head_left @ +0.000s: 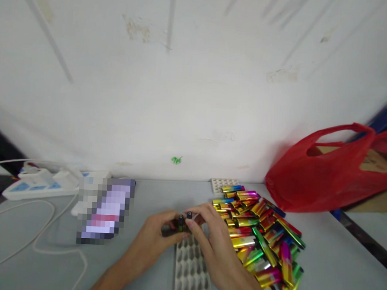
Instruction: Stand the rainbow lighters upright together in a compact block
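My left hand [154, 236] is closed, its thumb and fingers pinched around a small dark upright piece [181, 222] with a round black top. Close beside it, my right hand [215, 237] pinches a second black-topped piece [189, 215]. The lower parts of both pieces are hidden by my fingers, so their exact kind does not show. Under the hands lies a whitish tray [175, 276] with rows of oval slots; its far end is covered by my hands. Right of my right hand is a heap of shiny, flattened metallic tubes [240, 242] in gold, red, green, purple and blue, like lighter casings.
A second slotted tray [217, 185] sits by the wall behind the heap. A red bag [303, 181] with a cardboard box stands at the right. To the left are a blurred-out phone [110, 210], a white power strip [38, 189] and loose white cables [53, 252].
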`<action>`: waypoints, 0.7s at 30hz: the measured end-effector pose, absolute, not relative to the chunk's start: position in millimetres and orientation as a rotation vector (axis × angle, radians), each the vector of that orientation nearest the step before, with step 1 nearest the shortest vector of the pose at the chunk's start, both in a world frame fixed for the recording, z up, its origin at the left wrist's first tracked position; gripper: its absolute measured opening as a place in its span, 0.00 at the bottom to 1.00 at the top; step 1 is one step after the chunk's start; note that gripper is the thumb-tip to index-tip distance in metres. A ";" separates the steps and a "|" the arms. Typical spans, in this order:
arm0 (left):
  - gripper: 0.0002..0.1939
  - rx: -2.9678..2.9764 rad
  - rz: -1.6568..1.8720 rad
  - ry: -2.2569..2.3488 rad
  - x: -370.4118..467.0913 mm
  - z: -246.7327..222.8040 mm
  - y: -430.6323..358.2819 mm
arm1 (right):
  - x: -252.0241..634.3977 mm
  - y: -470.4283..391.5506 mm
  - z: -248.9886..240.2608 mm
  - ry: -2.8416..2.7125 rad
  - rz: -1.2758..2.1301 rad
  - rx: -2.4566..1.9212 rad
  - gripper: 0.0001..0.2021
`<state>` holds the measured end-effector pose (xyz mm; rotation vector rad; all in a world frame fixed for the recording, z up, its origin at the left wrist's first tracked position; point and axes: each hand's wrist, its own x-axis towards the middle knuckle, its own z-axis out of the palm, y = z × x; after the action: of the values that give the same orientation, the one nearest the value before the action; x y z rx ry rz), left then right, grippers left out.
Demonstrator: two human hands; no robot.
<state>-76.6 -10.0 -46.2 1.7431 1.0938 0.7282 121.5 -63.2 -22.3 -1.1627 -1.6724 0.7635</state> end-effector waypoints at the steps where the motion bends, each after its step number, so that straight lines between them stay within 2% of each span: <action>1: 0.13 1.750 0.731 1.095 -76.5 -45.6 -10.4 | 121.7 -63.3 -22.0 -1.672 0.767 -1.162 0.07; 10: 0.14 1.792 0.733 1.106 -76.9 -42.7 -10.6 | 119.9 -62.9 -24.7 -1.749 0.749 -1.155 0.08; 15: 0.11 1.795 0.748 1.120 -76.1 -40.6 -11.6 | 119.1 -66.2 -24.2 -1.882 0.708 -1.225 0.07; 18: 0.12 1.808 0.750 1.127 -75.8 -40.8 -11.6 | 121.4 -67.3 -23.2 -1.867 0.569 -1.279 0.08; 21: 0.12 1.818 0.753 1.156 -76.1 -42.1 -11.5 | 126.6 -62.5 -25.7 -1.824 0.243 -1.437 0.13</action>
<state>-76.1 -11.5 -42.1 1.8180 1.1560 0.7535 126.6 -62.5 -25.7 -1.4372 -1.8242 0.2427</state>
